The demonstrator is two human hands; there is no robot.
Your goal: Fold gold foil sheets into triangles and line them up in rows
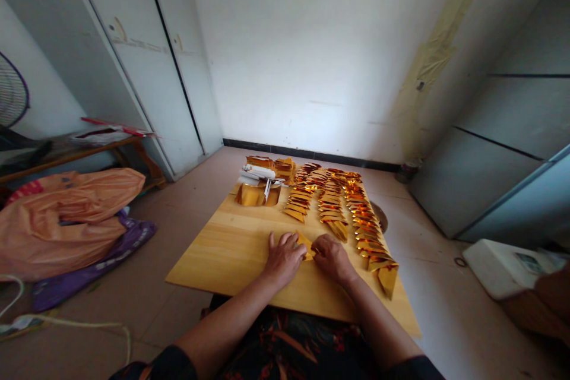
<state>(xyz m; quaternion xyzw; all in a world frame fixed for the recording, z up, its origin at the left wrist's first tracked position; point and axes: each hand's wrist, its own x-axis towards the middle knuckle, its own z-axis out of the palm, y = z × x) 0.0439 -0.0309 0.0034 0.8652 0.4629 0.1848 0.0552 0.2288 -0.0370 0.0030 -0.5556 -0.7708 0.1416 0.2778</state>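
A small piece of gold foil paper [305,243], partly folded, lies on the wooden board between my hands. My left hand [284,258] presses on its left side, fingers bent over the edge. On the other side my right hand [332,256] pinches the paper's right edge with curled fingers. My fingers hide much of the sheet, so its full shape cannot be made out. Beyond my hands, several folded gold foil pieces stand in overlapping rows, a left row [297,202], a middle row [333,208] and a long right row [367,225].
Flat gold sheets [249,195] with white strips [259,172] on them sit at the board's [214,249] back left. Orange and purple bags [80,219] lie on the floor at left. A white box [503,267] stands at right, below a grey cabinet [481,148].
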